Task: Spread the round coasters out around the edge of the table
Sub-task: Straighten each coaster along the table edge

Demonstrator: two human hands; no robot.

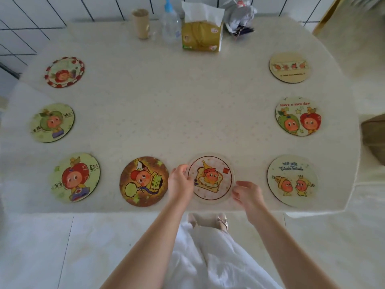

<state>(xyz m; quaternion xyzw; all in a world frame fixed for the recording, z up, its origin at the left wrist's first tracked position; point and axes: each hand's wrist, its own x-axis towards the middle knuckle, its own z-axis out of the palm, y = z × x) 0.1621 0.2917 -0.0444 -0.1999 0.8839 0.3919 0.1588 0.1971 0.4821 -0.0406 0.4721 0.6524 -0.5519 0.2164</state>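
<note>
Eight round coasters lay around the desk edges | toast-character coaster at near edge | left hand pinched its left rim, fingers curled | right hand half-open, fingertips at its lower-right rim | tissue pack at far edge.

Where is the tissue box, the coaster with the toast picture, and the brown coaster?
tissue box (pixel 201 36), head view, on its gold front face.
toast coaster (pixel 210 177), head view, on the toast drawing at its middle.
brown coaster (pixel 143 181), head view, on the cartoon figure at its middle.
</note>
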